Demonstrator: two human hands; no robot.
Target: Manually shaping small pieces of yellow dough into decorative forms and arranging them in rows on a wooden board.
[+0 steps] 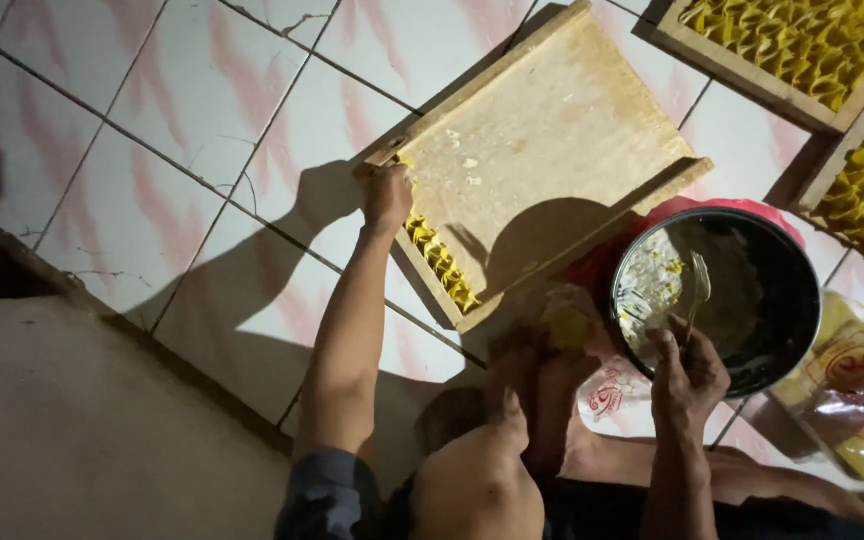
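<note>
We see left hand [388, 197] gripping wooden tray [542, 150] corner; stiff, light. Right hand [687, 372] fingers closed on fork [698, 285] in slippery bowl [782, 300]

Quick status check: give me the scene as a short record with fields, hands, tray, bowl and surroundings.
left hand: at the near-left corner of the wooden tray, placing yellow folded pieces
right hand: grip on a fork at the bowl's rim
bowl: dark, round, yellow filling smeared on its left wall
tray contents: one row along the near edge, rest bare wood
surroundings: tiled floor; two filled trays top right; plastic packet
</note>
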